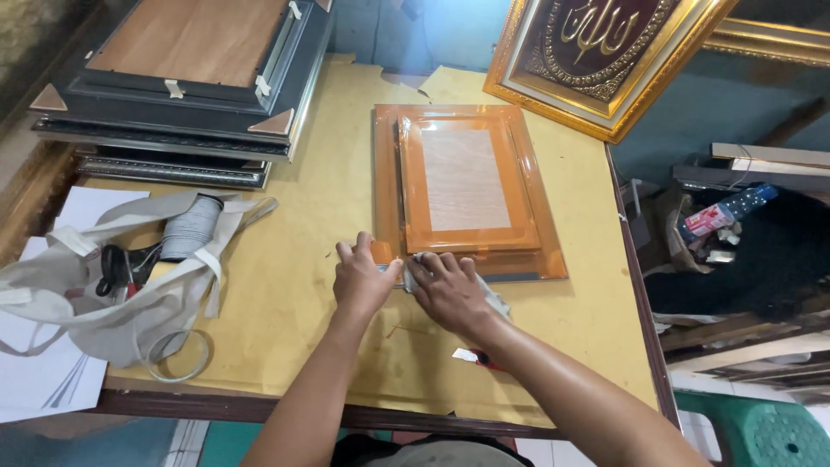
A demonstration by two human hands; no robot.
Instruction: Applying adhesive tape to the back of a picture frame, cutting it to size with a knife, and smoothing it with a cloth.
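far left of the counter [285,285]: white paper sheets [43,380], a grey cloth bag [104,294] lying slack with a spool of cord [192,227] and scissors [112,268] on it, a clear tape ring [177,355] at its near edge. behind that, a stack of dark picture frames [186,95], backs up. centre: the orange frame [467,186] lies flat, back side up, wood-grain backing panel in the middle, near the counter's right half. left hand [363,281] rests flat at the frame's near-left corner, fingers spread, gripping nothing visible. right hand [450,290] just beside it, pressing a pale cloth [493,301] on the near edge, fingers curled over the cloth; whether it pinches it, cannot tell. the frame looks stiff, fairly light, glossy so likely slippery, and fragile if glazed; best held by the outer rails at two opposite sides, not by the backing. small red-handled cutter [474,355] lies near the right forearm. far right: gold ornate frame [605,60] leaning, clutter beyond, green stool [769,432].
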